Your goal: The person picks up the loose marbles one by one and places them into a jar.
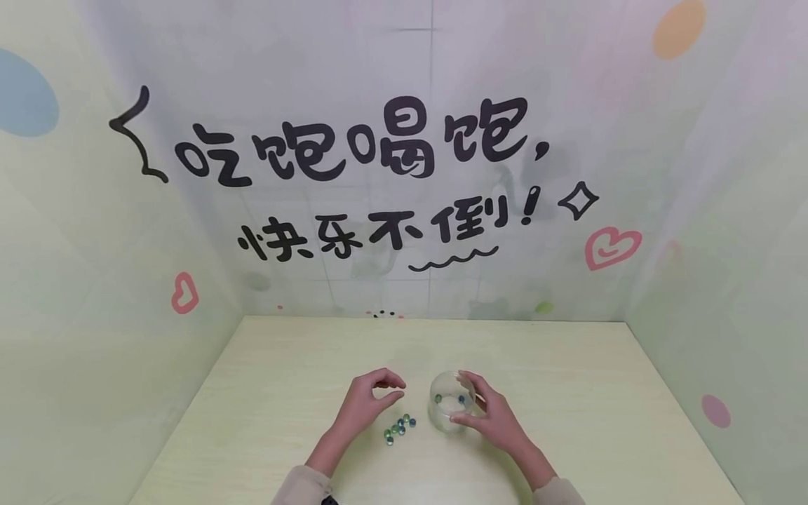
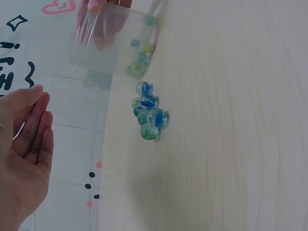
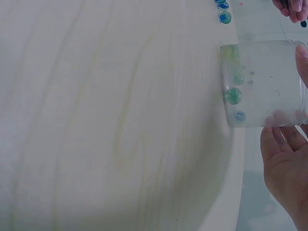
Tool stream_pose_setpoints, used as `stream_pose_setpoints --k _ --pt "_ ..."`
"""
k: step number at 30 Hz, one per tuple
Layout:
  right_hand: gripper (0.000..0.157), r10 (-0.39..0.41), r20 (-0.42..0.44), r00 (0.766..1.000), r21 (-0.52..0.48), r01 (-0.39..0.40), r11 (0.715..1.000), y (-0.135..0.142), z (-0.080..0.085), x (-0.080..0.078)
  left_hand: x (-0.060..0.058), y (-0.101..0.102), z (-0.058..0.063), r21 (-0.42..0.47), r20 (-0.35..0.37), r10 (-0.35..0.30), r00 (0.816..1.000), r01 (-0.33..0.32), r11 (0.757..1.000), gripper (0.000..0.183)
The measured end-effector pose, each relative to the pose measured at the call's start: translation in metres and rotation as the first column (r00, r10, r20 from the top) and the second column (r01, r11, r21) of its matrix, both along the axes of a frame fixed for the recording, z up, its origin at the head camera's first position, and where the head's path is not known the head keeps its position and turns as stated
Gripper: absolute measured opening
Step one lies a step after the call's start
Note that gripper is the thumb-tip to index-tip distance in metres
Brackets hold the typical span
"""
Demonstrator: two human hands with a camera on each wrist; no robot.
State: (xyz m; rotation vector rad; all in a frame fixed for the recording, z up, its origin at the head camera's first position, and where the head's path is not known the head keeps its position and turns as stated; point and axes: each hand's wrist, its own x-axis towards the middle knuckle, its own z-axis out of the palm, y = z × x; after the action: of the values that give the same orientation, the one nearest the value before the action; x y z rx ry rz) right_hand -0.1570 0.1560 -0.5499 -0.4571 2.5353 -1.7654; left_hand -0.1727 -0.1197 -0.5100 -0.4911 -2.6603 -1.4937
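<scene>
A clear jar point(image 1: 444, 423) stands upright on the table with several blue, green and yellowish marbles point(image 3: 234, 96) at its bottom. My right hand point(image 1: 497, 421) grips the jar from its right side, thumb near the rim at the front and fingers round the back. To the left of the jar, a small cluster of clear glass marbles point(image 2: 158, 118) with blue and green swirls lies on the tabletop. Above and just behind this cluster hovers my left hand point(image 1: 364, 405), fingers loosely bent and a small gap between thumb and fingertips. Nothing shows between them.
The pale wood-grain table point(image 1: 278, 393) ends at a printed back wall point(image 1: 353, 287) with black lettering and hearts. Side walls point(image 1: 694, 330) close in the left and right edges.
</scene>
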Motion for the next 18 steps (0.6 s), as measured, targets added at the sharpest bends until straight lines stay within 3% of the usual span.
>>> stream_pose_setpoints --k 7,18 --pt "0.076 0.007 -0.015 1.0 0.0 -0.007 1.0 0.001 0.0 -0.001 0.006 -0.01 -0.006 -0.006 0.034 0.036 0.999 -0.035 0.999 0.011" --pt "0.077 0.003 0.001 1.0 -0.002 -0.003 1.0 0.0 0.002 0.0 0.012 -0.019 -0.02 -0.016 0.074 0.041 0.996 -0.04 0.999 0.009"
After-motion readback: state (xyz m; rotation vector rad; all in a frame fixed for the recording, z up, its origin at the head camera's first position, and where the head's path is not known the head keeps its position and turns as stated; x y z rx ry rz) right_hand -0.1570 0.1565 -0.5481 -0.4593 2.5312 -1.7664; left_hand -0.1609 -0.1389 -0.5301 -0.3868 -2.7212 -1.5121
